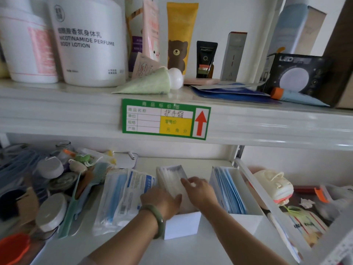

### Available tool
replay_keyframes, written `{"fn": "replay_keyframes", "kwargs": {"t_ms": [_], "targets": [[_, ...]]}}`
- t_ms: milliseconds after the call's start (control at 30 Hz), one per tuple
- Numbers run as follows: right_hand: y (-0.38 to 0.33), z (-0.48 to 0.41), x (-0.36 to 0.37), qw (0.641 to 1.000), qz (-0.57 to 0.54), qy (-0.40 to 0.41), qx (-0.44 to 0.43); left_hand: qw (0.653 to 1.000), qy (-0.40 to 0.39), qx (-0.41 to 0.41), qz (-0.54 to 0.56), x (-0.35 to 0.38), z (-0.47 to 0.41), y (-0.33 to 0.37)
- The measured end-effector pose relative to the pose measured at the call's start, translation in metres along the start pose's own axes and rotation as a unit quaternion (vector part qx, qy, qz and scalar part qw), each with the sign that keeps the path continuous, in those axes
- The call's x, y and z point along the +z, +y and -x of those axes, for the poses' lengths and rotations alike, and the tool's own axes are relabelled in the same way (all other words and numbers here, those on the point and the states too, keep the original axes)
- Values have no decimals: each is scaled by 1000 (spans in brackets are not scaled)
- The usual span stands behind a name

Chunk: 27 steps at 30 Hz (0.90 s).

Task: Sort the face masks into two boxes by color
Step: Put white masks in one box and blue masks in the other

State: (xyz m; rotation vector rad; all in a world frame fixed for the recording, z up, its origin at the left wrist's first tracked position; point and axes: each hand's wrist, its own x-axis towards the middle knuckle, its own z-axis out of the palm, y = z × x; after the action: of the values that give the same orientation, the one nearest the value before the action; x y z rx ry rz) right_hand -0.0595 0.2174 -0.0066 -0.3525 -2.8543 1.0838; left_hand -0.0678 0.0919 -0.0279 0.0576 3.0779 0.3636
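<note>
Two white metal shelves fill the view, against a pale wall. The upper shelf [57,104] carries smooth plastic bottles, among them a large white body lotion bottle [89,41], a yellow tube [180,35] printed with a bear, and a dark LED box [298,73]. A green price label [166,119] with a red arrow is stuck to its front edge.

On the lower shelf [191,251] two open white boxes stand side by side. The middle box [182,224] holds a stack of white face masks [172,178] in clear crinkly wrappers; the right box [246,190] holds blue face masks [229,190] standing upright on edge. Just left of the middle box lies a loose pile of wrapped blue masks [122,197], flat and glossy.

The left hand [162,203], with a green bangle [154,220] on its wrist, lies flat with fingers together on the near end of the white stack. The right hand [198,192] rests loosely curled on the stack, its fingers pressing the top wrapper.

Cluttered jars, combs and cables crowd the far left, blurred.
</note>
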Motion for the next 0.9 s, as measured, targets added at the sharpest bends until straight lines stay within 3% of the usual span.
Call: {"fn": "replay_keyframes", "kwargs": {"t_ms": [100,167,267,367,500,667,767,833,900], "targets": [[25,-9,-36,989,31,146,-2,997,53,3,-51,-12,8,2],[49,-16,-64,977,95,188,33,993,97,31,-61,-18,11,6],[83,-24,-89,957,216,132,142,979,151,133,-31,-20,18,20],[100,-20,-94,970,159,24,180,967,131,215,45,-14,26,41],[99,-17,-82,970,214,-8,117,956,89,267,77,-12,25,51],[82,-12,-50,990,123,-9,71,968,37,240,62,-7,21,52],[74,-5,-46,996,86,22,32,971,53,230,29,-2,20,51],[70,-1,-48,988,137,66,-17,964,75,253,24,0,20,53],[66,5,-51,959,256,98,-67,960,74,268,37,3,22,56]]}}
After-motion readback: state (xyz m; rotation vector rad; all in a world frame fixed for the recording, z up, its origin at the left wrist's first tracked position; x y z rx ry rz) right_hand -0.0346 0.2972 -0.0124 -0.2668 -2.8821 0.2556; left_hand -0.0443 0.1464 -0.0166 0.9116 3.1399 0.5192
